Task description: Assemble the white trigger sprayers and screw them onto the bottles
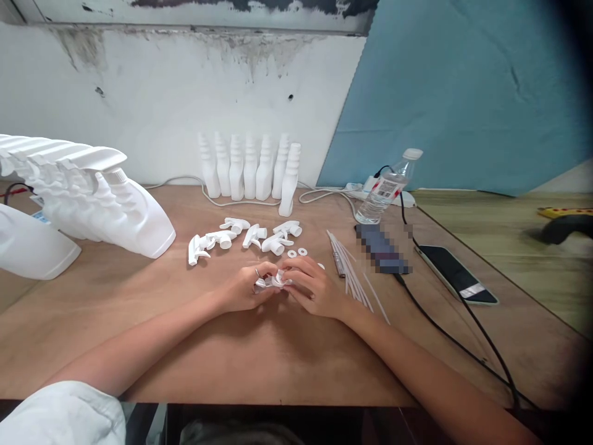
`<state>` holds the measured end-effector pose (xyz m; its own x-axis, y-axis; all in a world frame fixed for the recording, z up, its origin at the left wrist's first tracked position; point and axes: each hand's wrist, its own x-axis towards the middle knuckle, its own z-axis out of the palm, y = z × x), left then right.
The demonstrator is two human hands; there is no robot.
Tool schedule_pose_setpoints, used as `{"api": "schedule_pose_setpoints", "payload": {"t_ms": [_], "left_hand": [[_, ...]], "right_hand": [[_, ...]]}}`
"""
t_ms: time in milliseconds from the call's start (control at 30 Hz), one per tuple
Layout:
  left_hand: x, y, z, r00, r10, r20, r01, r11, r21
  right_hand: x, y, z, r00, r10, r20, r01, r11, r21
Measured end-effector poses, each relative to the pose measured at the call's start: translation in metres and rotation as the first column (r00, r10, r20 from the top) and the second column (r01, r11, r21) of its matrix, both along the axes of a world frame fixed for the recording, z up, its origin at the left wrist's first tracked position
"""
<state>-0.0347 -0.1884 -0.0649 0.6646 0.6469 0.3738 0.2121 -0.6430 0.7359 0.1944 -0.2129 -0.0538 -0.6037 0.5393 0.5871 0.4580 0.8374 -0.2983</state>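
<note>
Both hands meet over the middle of the table around a white trigger sprayer head [273, 281], much of it hidden by my fingers. My left hand [248, 287], with a ring on one finger, grips its left side. From the right, the bent fingers of my right hand [312, 285] close on the same sprayer head. Just beyond lie several more trigger sprayer heads [277, 242] in a loose group. White ring washers [291, 254] lie near my right fingertips. Thin white dip tubes [354, 272] are fanned out to the right, with a pen-like object [340, 264] among them.
Several white bottles [250, 167] stand by the wall. Larger white bottles [139, 216] are lined up at left. At right are a clear water bottle [386, 188], a blurred dark device [382, 248], a phone [458, 275] and black cables [435, 324].
</note>
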Motion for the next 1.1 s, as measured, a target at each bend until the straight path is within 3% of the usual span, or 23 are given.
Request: {"api": "schedule_pose_setpoints", "payload": {"t_ms": [100, 400, 600, 767, 900, 1033, 1100], "left_hand": [[0.0, 0.0, -0.002, 0.998, 0.026, -0.06, -0.021, 0.997, 0.078], [0.001, 0.003, 0.003, 0.994, -0.083, -0.067, 0.098, 0.959, 0.267], [0.002, 0.005, -0.002, 0.998, -0.046, -0.053, 0.062, 0.929, 0.365], [0.004, 0.002, -0.004, 0.996, 0.069, -0.061, -0.045, 0.943, 0.331], [0.006, 0.0, -0.007, 0.995, 0.1, 0.02, -0.101, 0.95, 0.297], [0.005, 0.002, -0.01, 0.997, 0.061, 0.037, -0.069, 0.951, 0.3], [0.004, 0.003, -0.011, 0.997, 0.057, 0.053, -0.071, 0.949, 0.308]], "right_hand": [[-0.001, -0.001, -0.002, 1.0, 0.003, -0.002, -0.003, 1.0, -0.006], [-0.004, -0.001, 0.0, 1.0, 0.021, 0.019, -0.022, 0.999, 0.025], [-0.006, 0.002, -0.004, 0.999, 0.045, 0.02, -0.047, 0.994, 0.098], [-0.013, -0.005, -0.004, 0.991, -0.09, 0.1, 0.072, 0.982, 0.173], [-0.021, -0.015, -0.001, 0.961, -0.206, 0.182, 0.169, 0.965, 0.199], [-0.026, -0.019, -0.003, 0.956, -0.217, 0.199, 0.176, 0.963, 0.204], [-0.027, -0.018, -0.004, 0.972, -0.167, 0.167, 0.144, 0.979, 0.143]]}}
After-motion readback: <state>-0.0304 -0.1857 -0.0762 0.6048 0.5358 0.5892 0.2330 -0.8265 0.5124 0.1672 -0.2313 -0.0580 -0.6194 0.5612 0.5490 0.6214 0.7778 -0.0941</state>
